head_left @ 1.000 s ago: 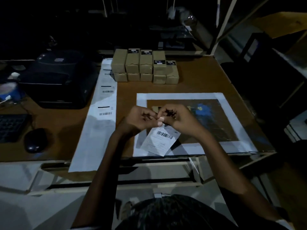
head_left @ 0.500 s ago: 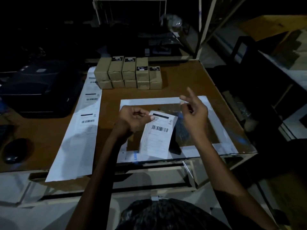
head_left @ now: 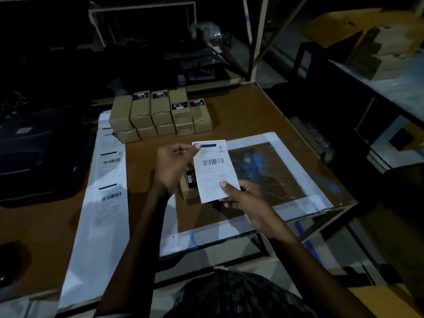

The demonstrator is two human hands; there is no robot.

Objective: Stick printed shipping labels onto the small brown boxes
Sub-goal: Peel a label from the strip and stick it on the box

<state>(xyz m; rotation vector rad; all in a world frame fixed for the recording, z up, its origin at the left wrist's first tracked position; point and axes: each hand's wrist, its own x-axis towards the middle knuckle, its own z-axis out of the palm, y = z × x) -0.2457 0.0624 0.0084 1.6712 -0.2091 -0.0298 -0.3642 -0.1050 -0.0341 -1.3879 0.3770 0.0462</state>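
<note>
Desk (head_left: pixel 241 111): open room on right half; far edge taken by stacked boxes (head_left: pixel 160 113).
Box (head_left: pixel 189 184) lying under label, mostly hidden; judged light, stiff.
Label (head_left: pixel 214 171): thin, floppy, likely sticky-backed; best held by corners. Top corner pinched by left hand (head_left: pixel 173 166), bottom edge by right hand (head_left: pixel 246 200).

A dim packing and dispatch room: brown desk (head_left: pixel 241 115), stacked small brown boxes (head_left: pixel 160 115) upper centre, strip of printed labels (head_left: pixel 107 191) at left, label printer (head_left: pixel 34 152) far left, metal shelving (head_left: pixel 252 42) behind.
</note>
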